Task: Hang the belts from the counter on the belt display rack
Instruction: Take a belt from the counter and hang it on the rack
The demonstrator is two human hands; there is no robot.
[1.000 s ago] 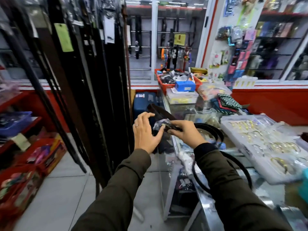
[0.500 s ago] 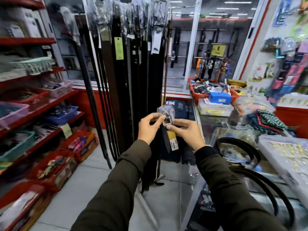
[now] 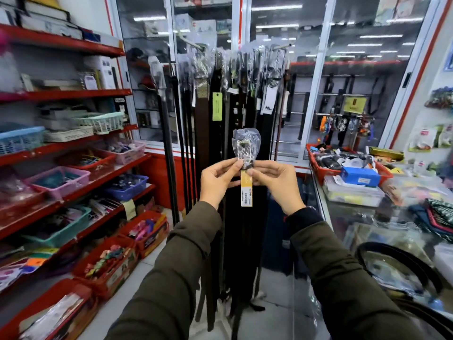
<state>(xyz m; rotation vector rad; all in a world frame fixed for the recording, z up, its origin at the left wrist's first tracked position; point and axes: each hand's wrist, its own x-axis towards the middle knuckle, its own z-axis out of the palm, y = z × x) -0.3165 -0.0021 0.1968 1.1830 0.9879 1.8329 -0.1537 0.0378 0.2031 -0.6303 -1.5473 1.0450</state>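
Note:
I hold a black belt (image 3: 241, 231) upright by its buckle end, which is wrapped in clear plastic (image 3: 245, 144), with a yellow price tag (image 3: 246, 190) hanging below. My left hand (image 3: 219, 179) and my right hand (image 3: 275, 184) both pinch it just under the buckle, at chest height. The strap drops straight down between my arms. Directly behind stands the belt display rack (image 3: 235, 77), packed with dark hanging belts whose buckles are bagged in plastic. Another black belt (image 3: 397, 263) lies coiled on the glass counter (image 3: 343, 217) at the lower right.
Red shelves (image 3: 73, 94) with plastic baskets and boxes line the left side. The counter on the right carries a red tray (image 3: 323, 168), a blue box (image 3: 360, 176) and folded cloth. Glass cabinets stand behind the rack. A tiled floor strip (image 3: 157, 263) runs between shelves and rack.
I have turned from the counter toward the rack. Both hands have lifted the belt's buckle end higher, and the strap now hangs straight down in front of the hanging belts.

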